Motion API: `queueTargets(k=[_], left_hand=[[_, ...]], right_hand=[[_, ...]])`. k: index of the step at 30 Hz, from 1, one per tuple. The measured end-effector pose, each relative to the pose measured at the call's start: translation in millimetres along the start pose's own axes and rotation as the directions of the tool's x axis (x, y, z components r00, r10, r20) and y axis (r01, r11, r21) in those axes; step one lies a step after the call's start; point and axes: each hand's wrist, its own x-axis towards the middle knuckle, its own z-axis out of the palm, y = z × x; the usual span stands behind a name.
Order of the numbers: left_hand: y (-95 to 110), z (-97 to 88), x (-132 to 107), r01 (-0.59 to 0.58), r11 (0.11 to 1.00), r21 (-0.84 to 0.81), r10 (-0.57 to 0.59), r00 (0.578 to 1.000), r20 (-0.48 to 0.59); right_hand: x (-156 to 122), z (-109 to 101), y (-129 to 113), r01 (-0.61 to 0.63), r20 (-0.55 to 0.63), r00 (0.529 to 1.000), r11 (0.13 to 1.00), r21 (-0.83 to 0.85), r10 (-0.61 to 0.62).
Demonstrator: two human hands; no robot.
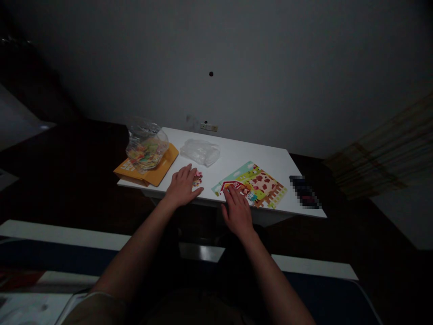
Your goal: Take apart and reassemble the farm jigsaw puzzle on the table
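Observation:
A partly assembled jigsaw puzzle [265, 181] with a farm picture lies on the white table, showing a spotted cow, a fence and a red barn. My right hand [237, 211] rests on its lower left part, fingers stretched over the barn area and hiding some of it. To the left, my left hand [182, 186] lies flat on the table with its fingers extended and the thumb apart. Beside its fingers are a few small loose puzzle pieces [197, 179], partly covered by the hand. Neither hand visibly grips anything.
A clear plastic bag of colourful pieces [147, 152] sits on a yellow box [164, 168] at the table's left end. An empty-looking clear bag [200, 151] lies behind my left hand. A blurred dark object [305, 192] is near the right edge of the white table [233, 151].

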Motion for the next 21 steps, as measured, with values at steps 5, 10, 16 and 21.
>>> queueTargets(k=[5, 10, 16, 21], left_hand=[[44, 15.4, -15, -0.250, 0.968, -0.034, 0.240, 0.955, -0.174], [82, 57.1, -22, -0.374, 0.924, -0.085, 0.362, 0.923, -0.128], [65, 71.2, -25, -0.513, 0.847, -0.136, 0.468, 0.843, -0.264], [31, 41.6, -13, -0.481, 0.864, -0.148, 0.391, 0.828, -0.402]], right_hand=[[-7, 0, 6, 0.031, -0.035, 0.999, 0.999, 0.043, -0.030], [-10, 1, 14, 0.053, -0.106, 0.993, 0.993, 0.101, -0.043], [-19, 7, 34, 0.047, -0.264, 0.964, 0.987, 0.153, -0.005], [-21, 16, 39, 0.073, -0.324, 0.946, 0.988, 0.138, -0.025]])
